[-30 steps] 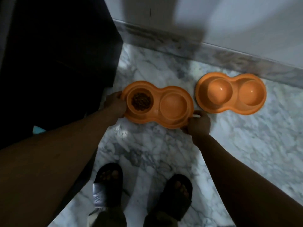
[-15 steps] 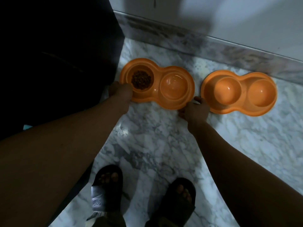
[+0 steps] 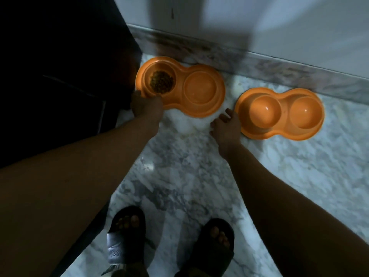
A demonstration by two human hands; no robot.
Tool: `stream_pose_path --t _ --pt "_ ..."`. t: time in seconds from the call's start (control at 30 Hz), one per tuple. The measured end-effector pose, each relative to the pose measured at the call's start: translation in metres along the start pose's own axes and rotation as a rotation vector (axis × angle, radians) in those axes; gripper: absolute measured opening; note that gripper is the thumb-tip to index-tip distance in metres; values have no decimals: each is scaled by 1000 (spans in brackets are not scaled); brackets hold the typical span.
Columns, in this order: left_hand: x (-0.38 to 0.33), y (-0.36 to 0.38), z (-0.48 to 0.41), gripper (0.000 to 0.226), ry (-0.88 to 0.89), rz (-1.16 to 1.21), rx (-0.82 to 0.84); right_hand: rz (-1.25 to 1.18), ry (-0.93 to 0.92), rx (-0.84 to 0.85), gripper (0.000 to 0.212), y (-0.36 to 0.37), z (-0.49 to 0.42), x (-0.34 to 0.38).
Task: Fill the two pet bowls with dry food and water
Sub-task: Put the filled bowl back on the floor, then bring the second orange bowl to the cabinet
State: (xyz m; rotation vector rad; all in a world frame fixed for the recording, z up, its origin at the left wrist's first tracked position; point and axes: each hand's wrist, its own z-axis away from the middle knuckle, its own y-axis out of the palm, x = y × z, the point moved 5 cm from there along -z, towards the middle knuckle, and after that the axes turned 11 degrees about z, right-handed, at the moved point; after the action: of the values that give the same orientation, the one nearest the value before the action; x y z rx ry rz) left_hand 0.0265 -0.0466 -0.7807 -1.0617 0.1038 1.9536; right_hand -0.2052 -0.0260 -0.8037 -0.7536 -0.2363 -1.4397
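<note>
The left double bowl (image 3: 179, 92) sat on the marble floor (image 3: 179, 166) near the skirting, with dry food (image 3: 161, 82) in its left cup. The left hand (image 3: 146, 105) gripped its near-left rim, fingers curled at the edge. The right hand (image 3: 225, 126) hung loose and open, holding nothing, between the two bowls, just beside the right double bowl (image 3: 279, 126).
</note>
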Motion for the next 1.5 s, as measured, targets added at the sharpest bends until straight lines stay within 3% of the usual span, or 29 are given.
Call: stream_pose_path --t 0.1,0.23,0.33,0.43,0.57,0.6,0.67,0.8,1.0,1.07,1.17,1.27,1.5 --pt "12 10 36 46 94 -151 -31 0 50 -108 49 -27 5 -26" --pt "62 59 85 41 -136 -310 264 -2 164 -225 46 -88 9 -71" --pt "81 100 116 47 -156 -381 411 -25 162 -302 23 -140 -5 -87" --pt "89 136 135 55 -169 -383 468 -104 183 -363 28 -184 -17 -73" --pt "94 170 139 86 -194 -328 423 -182 159 -373 68 -220 -50 -50" --pt "93 176 138 92 -194 -307 406 -169 149 -371 67 -226 -58 -46" --pt "91 184 137 95 -201 -259 377 -136 153 -351 45 -231 -65 -34" --pt "90 189 132 75 -176 -268 357 -117 223 -325 21 -233 -77 -30" --pt "89 168 137 45 -134 -274 401 -176 254 -275 11 -231 -47 -54" --pt "81 152 150 22 -137 -239 403 -263 273 -289 30 -232 -23 -58" --pt "56 125 173 31 -168 -200 346 -337 268 -304 58 -238 21 -46" --pt "20 102 197 50 -195 -154 314 -341 247 -322 56 -244 61 -17" --pt "-119 38 290 47 -180 -71 270 -328 195 -325 46 -278 185 107"
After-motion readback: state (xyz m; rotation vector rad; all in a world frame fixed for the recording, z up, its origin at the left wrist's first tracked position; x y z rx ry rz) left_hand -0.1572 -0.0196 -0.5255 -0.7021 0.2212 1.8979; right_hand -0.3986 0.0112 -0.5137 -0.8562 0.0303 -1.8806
